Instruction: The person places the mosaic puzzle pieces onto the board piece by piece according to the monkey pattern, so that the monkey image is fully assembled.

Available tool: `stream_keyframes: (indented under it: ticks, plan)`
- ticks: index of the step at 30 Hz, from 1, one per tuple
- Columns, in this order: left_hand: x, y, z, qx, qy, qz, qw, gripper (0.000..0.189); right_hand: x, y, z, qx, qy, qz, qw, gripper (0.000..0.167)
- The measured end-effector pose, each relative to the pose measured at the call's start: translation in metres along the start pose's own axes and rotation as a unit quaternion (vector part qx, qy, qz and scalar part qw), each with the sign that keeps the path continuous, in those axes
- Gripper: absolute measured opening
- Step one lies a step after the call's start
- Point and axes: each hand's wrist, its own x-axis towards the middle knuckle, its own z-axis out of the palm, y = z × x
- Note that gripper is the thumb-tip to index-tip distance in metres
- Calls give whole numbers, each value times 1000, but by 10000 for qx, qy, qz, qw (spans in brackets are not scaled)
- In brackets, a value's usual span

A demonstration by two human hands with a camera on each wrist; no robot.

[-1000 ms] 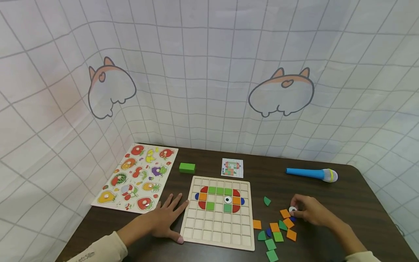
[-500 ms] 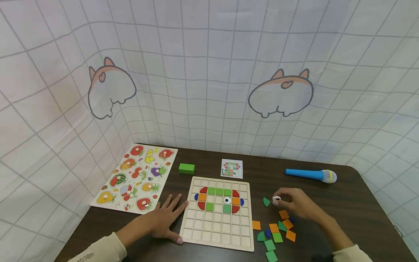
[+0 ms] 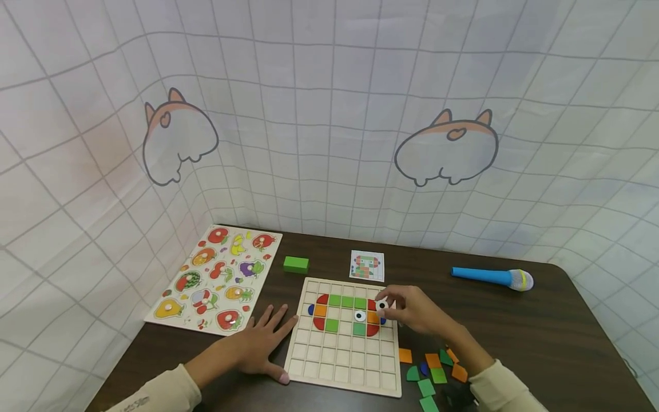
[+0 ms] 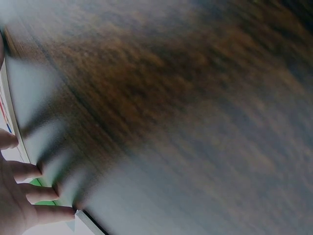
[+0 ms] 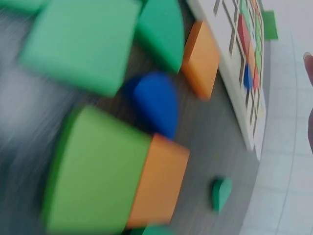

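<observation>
In the head view a pale wooden grid board [image 3: 340,357] lies on the dark table, partly filled with red, green, orange and blue tiles. One round eye tile [image 3: 360,316] sits among them. My right hand [image 3: 412,309] pinches a second white eye tile [image 3: 381,305] between thumb and fingertips, over the board's upper right part, overlapping a red and an orange tile. My left hand [image 3: 259,343] lies flat with fingers spread, fingertips and thumb right at the board's left edge. In the left wrist view its fingers [image 4: 44,214] stretch straight along the table.
Loose tiles, such as an orange square [image 3: 405,356] and a light green square [image 3: 439,375], lie right of the board. A pattern card [image 3: 366,266] and green block [image 3: 296,264] stand behind it. A fruit puzzle [image 3: 213,280] lies left, a blue toy microphone [image 3: 491,277] back right.
My right hand has lifted the eye tile from the loose pieces at right and carried it left over the board. My left hand has stayed put.
</observation>
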Motion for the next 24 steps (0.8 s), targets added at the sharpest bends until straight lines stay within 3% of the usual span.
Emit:
stream_keyframes:
  ticks: [12, 24]
  plan:
    - [-4, 2, -2, -25, -3, 25, 10000, 118, 45, -6, 34, -131, -306, -429, 9985, 28]
    - [-2, 2, -2, 155, -79, -89, 9998, 117, 73, -11, 67, -133, -305, 8, 9994, 13]
